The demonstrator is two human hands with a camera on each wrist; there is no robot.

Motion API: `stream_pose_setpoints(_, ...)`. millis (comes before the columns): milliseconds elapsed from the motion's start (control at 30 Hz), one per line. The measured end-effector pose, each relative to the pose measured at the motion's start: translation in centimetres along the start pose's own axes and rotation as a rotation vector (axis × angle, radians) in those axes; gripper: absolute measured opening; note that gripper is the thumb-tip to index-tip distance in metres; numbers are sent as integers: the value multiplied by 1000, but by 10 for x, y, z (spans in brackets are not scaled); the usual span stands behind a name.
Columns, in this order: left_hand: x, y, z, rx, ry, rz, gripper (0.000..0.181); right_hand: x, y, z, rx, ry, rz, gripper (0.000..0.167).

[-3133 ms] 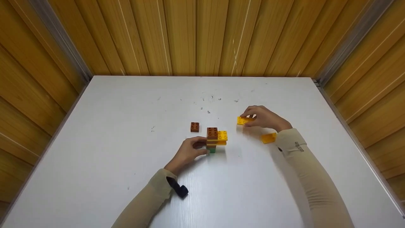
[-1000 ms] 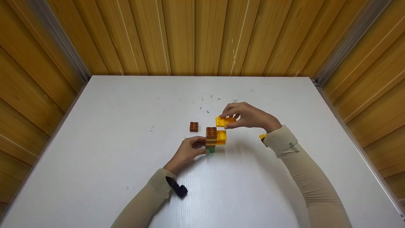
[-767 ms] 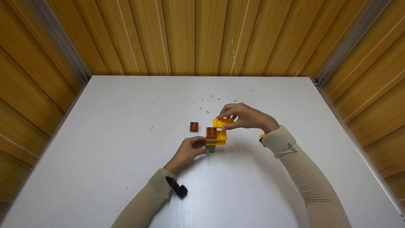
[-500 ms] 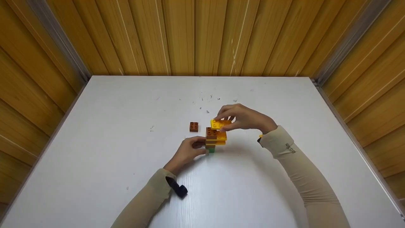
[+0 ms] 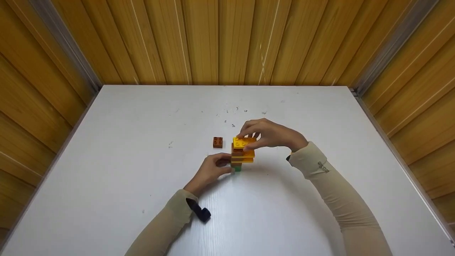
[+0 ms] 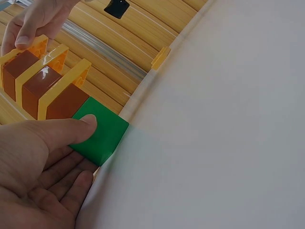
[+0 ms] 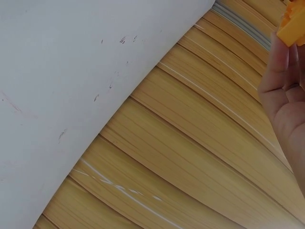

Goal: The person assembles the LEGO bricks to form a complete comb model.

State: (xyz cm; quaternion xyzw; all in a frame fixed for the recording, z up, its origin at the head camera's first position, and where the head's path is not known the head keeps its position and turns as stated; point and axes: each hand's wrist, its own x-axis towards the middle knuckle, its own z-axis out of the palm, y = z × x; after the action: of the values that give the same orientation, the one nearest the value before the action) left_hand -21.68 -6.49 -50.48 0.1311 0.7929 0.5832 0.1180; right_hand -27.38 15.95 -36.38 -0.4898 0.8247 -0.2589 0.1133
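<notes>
A tower of toy building bricks stands upright on the table, with a green brick (image 6: 105, 133) at its foot and brown bricks (image 6: 69, 101) alternating with yellow plates (image 6: 57, 93) above. My left hand (image 5: 209, 171) grips the tower low down, its thumb on the green brick. My right hand (image 5: 272, 134) pinches a yellow plate (image 5: 239, 142) between thumb and fingers at the tower's top. That plate lies over the uppermost brown brick and sticks out to the right; whether it is pressed fully down I cannot tell. In the right wrist view only a corner of the plate (image 7: 291, 29) shows.
A loose brown brick (image 5: 218, 142) lies behind and left of the tower. Another yellow piece (image 6: 161, 57) rests on the white table (image 5: 142, 117), mostly hidden by the right sleeve in the head view. Wood-patterned panels (image 5: 213, 42) stand behind the table.
My right hand has picked up the yellow plate from the table, carried it left and lowered it onto the tower's top. The left hand has kept its place on the tower.
</notes>
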Motion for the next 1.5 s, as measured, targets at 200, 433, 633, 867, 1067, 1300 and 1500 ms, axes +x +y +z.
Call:
stream_pose_setpoints(200,-1,-1,0,3,2,3,42,1,-2,2,11,-5,-6,36)
stream_pose_setpoints(433,-2,0,-2,-3,-6,18,43,1,-7,2,-4,-4,-9,35)
stream_pose_setpoints(633,-1,1,-2,5,-7,6,44,2,-12,1,-42,-26,19,36)
stream_pose_setpoints(867,-1,1,-2,0,0,0,43,2,-13,1,-47,-43,25,35)
stream_pose_setpoints(1067,-1,-1,-1,-7,0,9,43,2,-13,1,-23,-48,40,35)
stream_pose_setpoints(1300,-2,1,-1,-19,-2,-6,43,4,-13,2,-5,-69,85,36)
stream_pose_setpoints(1500,-2,2,0,-7,2,-28,42,5,-16,1,6,-75,119,36)
